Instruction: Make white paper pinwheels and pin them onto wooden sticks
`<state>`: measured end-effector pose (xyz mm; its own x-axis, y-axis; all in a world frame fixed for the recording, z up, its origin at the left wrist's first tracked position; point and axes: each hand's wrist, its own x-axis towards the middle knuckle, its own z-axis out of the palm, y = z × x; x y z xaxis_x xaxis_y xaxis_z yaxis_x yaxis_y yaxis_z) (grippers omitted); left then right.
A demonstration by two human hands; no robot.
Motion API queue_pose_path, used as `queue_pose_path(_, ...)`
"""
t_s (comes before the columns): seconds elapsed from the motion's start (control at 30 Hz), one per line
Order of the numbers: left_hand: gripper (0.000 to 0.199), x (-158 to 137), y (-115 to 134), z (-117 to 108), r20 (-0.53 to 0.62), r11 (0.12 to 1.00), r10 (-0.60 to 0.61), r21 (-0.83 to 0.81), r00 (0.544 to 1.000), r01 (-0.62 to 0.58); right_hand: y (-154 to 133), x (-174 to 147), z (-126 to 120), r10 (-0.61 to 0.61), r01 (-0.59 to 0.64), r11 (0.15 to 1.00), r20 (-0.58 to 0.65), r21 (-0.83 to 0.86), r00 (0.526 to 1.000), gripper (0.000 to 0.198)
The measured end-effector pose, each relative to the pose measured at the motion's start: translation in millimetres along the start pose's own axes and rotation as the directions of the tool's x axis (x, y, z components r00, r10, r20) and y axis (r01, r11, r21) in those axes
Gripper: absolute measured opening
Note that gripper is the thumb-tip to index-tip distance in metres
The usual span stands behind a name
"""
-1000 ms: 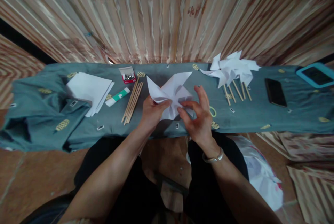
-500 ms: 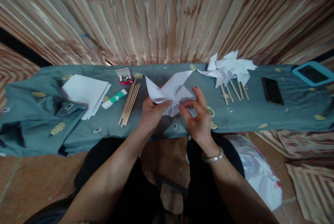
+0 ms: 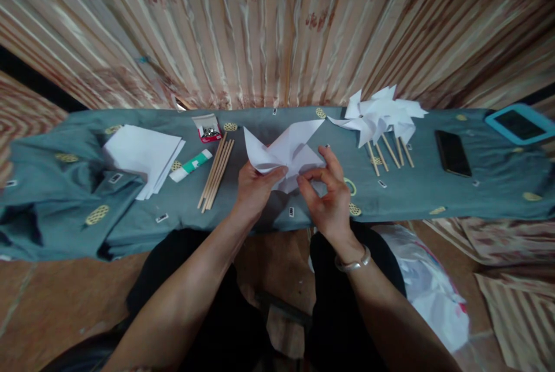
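A white paper pinwheel (image 3: 292,143) is held up in front of me, with no stick visible on it. My left hand (image 3: 255,188) is closed on its left side, the thumb pressed near the centre where the folded points meet. At the lower right, my right hand (image 3: 326,195) pinches a corner of the paper between thumb and index finger, its other fingers raised. Left of the pinwheel lie several wooden sticks (image 3: 217,175), a green and white glue stick (image 3: 191,165) and a small red box (image 3: 208,129) of metal pins.
Folded white paper sheets (image 3: 139,155) lie on the left of the cloth-covered table (image 3: 416,187). Several pinwheels on sticks (image 3: 384,114) are piled at the back right. Beyond them are a black phone (image 3: 453,153) and a blue-framed tablet (image 3: 520,124). A curtain (image 3: 269,30) hangs behind.
Almost nothing differs. The pinwheel and both hands keep the same grip, with only a very slight shift of the paper.
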<state>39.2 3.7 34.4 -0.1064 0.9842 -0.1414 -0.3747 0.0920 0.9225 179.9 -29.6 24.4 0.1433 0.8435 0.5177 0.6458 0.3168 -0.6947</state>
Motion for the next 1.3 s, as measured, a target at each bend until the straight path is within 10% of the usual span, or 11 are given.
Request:
queue_pose_path(0.4,0.036,7,11,-11,-0.047,0.998,0.007,-0.059,0.999,-0.01,-11,2,-23,-0.202,0.195,0.975,-0.06,-0.107,0.978,0.02)
queue_pose_path(0.77,0.03,12,42,-50,-0.178,0.993,0.069,-0.078,0.982,-0.084,45,16,-27,0.28,-0.258,0.943,-0.077,0.211,0.957,0.03)
queue_pose_path(0.93,0.029,34,92,-97,-0.423,0.913,0.308,-0.119,0.852,-0.389,21,24,12,0.072,-0.096,0.991,0.225,0.095,0.972,0.019)
queue_pose_path(1.1,0.03,36,114,-124,-0.506,0.862,0.346,-0.162,0.79,-0.481,-23,66,89,-0.291,0.308,0.949,0.54,0.061,0.79,0.017)
queue_pose_path(1.3,0.023,34,110,-126,-0.529,0.877,0.316,-0.155,0.788,-0.455,-51,121,183,-0.333,0.495,0.865,0.646,-0.08,0.687,0.022)
